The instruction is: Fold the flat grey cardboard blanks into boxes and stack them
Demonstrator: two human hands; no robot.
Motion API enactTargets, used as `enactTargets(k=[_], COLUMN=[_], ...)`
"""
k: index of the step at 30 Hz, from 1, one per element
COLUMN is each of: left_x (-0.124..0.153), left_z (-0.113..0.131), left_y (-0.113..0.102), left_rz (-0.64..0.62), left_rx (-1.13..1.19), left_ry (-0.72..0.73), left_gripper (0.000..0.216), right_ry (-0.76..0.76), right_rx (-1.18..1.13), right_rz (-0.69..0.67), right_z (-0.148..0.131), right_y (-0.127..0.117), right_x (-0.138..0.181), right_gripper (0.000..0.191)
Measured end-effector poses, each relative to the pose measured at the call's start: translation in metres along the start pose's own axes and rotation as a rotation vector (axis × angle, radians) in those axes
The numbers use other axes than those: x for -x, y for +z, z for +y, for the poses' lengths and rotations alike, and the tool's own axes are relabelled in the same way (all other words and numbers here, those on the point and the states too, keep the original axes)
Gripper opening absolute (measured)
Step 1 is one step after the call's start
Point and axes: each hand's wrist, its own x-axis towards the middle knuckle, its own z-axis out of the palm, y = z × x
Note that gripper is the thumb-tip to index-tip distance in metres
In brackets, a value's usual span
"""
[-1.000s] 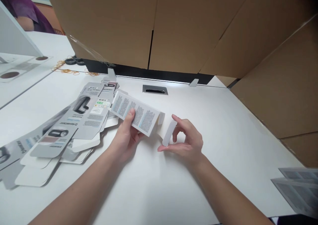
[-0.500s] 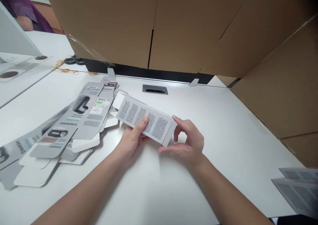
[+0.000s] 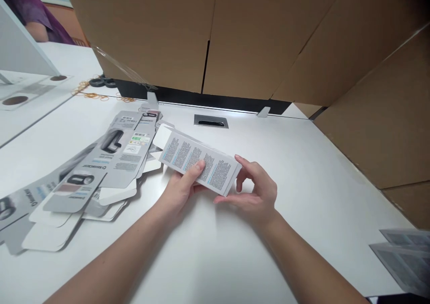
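I hold a small white printed carton (image 3: 198, 160) a little above the white table (image 3: 302, 169). My left hand (image 3: 181, 190) grips it from below, thumb pressed on the printed face. My right hand (image 3: 257, 192) pinches the carton's right end, fingers curled round the closed flap. The carton's far left flap sticks out open. It is tilted, with its left end farther from me.
A heap of flat unfolded grey cartons (image 3: 101, 160) lies to the left. More flat cartons (image 3: 403, 254) are at the right edge. Big brown cardboard boxes (image 3: 235, 35) wall off the back and right. Rubber bands (image 3: 90, 93) lie at far left, and a person's purple sleeve (image 3: 20, 4) shows beyond.
The right-end flap, open a second ago, is now folded shut under my right fingers. The carton has turned flatter and shifted slightly right.
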Motion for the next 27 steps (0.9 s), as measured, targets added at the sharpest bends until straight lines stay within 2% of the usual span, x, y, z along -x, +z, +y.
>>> enactTargets(k=[5,10,13,16,18,20,24,25,27], left_x=[0.001,0.000,-0.003,-0.006,-0.006,-0.004,0.001,0.001,0.000], left_z=[-0.002,0.001,0.009,0.016,0.017,0.014,0.004,0.003,0.004], left_y=[0.000,0.001,0.001,0.002,0.002,0.000,-0.006,-0.006,-0.006], left_rz=[0.020,0.089,0.194,0.343,0.407,0.369,-0.005,-0.033,0.020], left_rx=[-0.038,-0.046,0.009,0.110,0.168,0.149,0.007,-0.009,-0.010], left_ry=[-0.012,0.052,0.093,0.227,0.307,0.301,-0.028,-0.077,-0.068], left_gripper=[0.092,0.082,0.080,0.076,0.070,0.068,0.071,0.073,0.078], right_ry=[-0.044,-0.061,-0.100,-0.080,-0.059,-0.037,-0.049,-0.057,-0.060], right_rx=[0.047,0.045,0.036,-0.013,-0.038,-0.031,-0.041,-0.050,-0.055], right_rz=[0.033,-0.005,-0.013,0.025,0.043,0.040,0.033,0.034,0.029], right_z=[-0.002,-0.001,0.000,0.000,0.000,-0.001,-0.002,-0.002,-0.001], right_y=[0.001,0.004,0.005,0.005,0.003,0.002,0.000,0.000,0.000], right_x=[-0.003,-0.004,-0.003,-0.002,-0.002,-0.003,-0.004,-0.005,-0.006], right_gripper=[0.098,0.099,0.093,0.079,0.076,0.075,0.073,0.072,0.071])
